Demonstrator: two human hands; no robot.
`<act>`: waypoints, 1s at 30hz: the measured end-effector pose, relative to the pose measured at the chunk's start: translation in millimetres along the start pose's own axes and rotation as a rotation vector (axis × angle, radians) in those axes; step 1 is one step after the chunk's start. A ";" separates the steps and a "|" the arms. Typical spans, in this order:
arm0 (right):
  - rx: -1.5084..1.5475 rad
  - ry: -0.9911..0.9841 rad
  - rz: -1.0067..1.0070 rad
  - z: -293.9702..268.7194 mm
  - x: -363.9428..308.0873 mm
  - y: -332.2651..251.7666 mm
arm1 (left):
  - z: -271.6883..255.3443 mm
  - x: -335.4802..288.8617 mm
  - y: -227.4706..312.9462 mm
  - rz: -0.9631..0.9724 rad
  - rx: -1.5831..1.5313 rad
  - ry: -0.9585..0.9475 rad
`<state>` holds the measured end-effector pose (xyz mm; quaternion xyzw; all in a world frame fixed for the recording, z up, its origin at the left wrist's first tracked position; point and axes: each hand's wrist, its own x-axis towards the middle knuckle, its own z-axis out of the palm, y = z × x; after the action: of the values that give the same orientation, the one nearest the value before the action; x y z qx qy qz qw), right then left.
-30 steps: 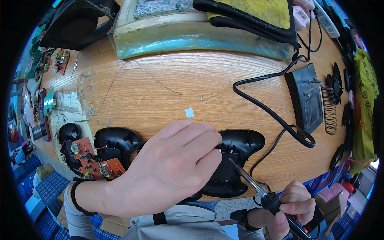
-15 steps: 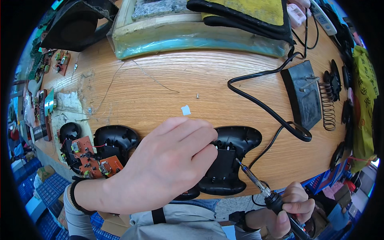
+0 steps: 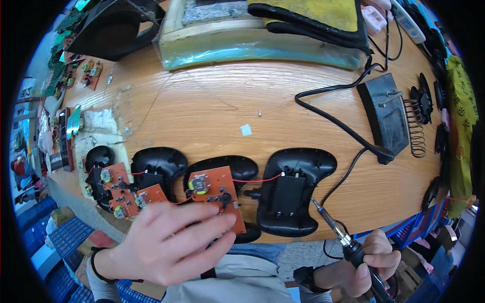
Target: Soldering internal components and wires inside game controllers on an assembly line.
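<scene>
My left hand (image 3: 174, 240) reaches over an orange circuit board (image 3: 214, 184) with its fingers stretched and a little apart. The fingertips lie over the board's lower part; the thumb is hidden. The board rests on a black game controller shell, and a red wire joins it to another black controller shell (image 3: 288, 194) on its right. In my right hand (image 3: 371, 262) is a soldering iron (image 3: 353, 251), gripped by its black handle. Its tip points up and left, close to the right-hand shell's edge.
More controller shells (image 3: 159, 166) with orange boards line the left. A small white square (image 3: 245, 130) lies mid-table. At right are a black soldering iron stand (image 3: 384, 116) with a coil spring and a black cable (image 3: 343, 134). A plastic-wrapped box (image 3: 262, 50) stands at the back.
My left hand has moved left and down from the right-hand shell, uncovering the orange board and red wire. My right hand still holds the soldering iron in nearly the same place. The view has shifted slightly.
</scene>
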<state>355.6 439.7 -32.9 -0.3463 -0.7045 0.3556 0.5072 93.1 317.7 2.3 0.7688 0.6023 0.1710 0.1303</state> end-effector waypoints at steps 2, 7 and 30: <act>0.021 -0.023 -0.016 -0.1 -1.5 -0.4 | -2.2 -19.0 9.9 0.028 0.083 -0.100; 0.050 -0.030 -0.021 -1.8 -5.3 0.4 | 7.7 -34.6 17.0 0.114 0.172 -0.166; 0.114 -0.032 0.067 -16.6 -22.4 5.7 | 48.1 49.1 28.7 -0.132 -0.212 0.136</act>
<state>377.7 426.1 -44.5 -0.3348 -0.6789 0.4174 0.5027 149.2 358.7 -24.5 0.6960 0.6376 0.2764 0.1805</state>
